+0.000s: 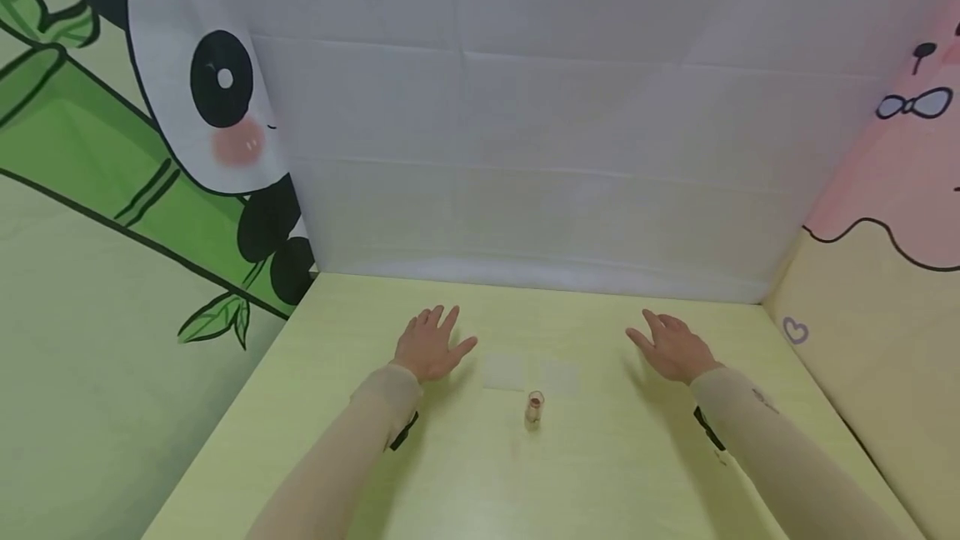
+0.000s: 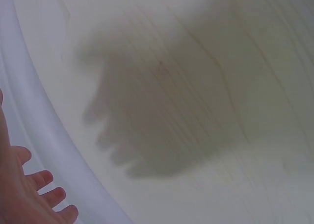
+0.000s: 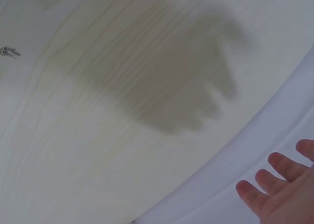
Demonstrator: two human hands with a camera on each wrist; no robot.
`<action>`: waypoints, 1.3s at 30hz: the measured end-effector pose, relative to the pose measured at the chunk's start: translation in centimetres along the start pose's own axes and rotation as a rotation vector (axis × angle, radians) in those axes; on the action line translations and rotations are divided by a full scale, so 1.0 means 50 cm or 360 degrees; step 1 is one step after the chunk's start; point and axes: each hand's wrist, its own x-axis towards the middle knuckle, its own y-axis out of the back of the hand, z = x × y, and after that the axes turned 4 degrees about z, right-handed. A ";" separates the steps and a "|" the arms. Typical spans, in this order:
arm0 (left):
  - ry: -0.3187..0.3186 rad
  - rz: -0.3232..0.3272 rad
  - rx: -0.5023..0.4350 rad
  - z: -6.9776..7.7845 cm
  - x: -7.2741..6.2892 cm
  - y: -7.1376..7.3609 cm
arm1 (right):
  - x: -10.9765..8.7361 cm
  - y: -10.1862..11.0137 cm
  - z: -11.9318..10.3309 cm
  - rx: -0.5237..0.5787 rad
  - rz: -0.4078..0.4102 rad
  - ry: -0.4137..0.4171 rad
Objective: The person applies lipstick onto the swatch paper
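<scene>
Over the left half of the table, my left hand [image 1: 429, 348] hovers with its fingers spread and nothing in them. My right hand [image 1: 671, 347] is held out the same way on the other side, fingers extended and holding nothing. Between the two hands stands a small clear glass bottle [image 1: 534, 411] with something brownish near its top. Just behind it lie two pale, thin squares side by side, a left square [image 1: 504, 372] and a right square [image 1: 559, 377]. Both wrist views show spread fingers above the table and the hand's shadow on the wood.
The pale wooden table [image 1: 600, 473] meets a white cloth backdrop [image 1: 525, 215] along its far edge. A panel with a panda and bamboo [image 1: 150, 190] borders the left side, and a pink and cream panel [image 1: 885, 307] the right. A dark smudge [image 3: 9, 51] marks the tabletop.
</scene>
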 end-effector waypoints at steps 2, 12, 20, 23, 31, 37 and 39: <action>-0.0016 0.0022 0.0006 0.003 -0.001 -0.004 | -0.002 -0.002 -0.007 0.0017 0.0000 0.0010; -0.0047 -0.0023 -0.0059 0.024 -0.007 -0.020 | -0.013 -0.012 -0.042 0.0039 0.0013 0.0068; -0.0057 -0.0026 -0.0145 0.045 -0.022 -0.031 | -0.021 -0.031 -0.062 0.0022 0.0032 0.0144; -0.0053 -0.0019 -0.0196 0.055 -0.028 -0.032 | -0.024 -0.042 -0.064 0.0026 0.0026 0.0158; -0.0150 0.0079 -0.0346 0.078 -0.051 -0.034 | -0.037 -0.067 -0.094 0.0058 0.0032 0.0251; -0.0136 0.0124 -0.0496 0.094 -0.062 -0.037 | -0.054 -0.084 -0.127 0.0107 0.0032 0.0297; -0.0131 0.0125 -0.0529 0.099 -0.066 -0.037 | -0.059 -0.091 -0.139 0.0134 0.0018 0.0296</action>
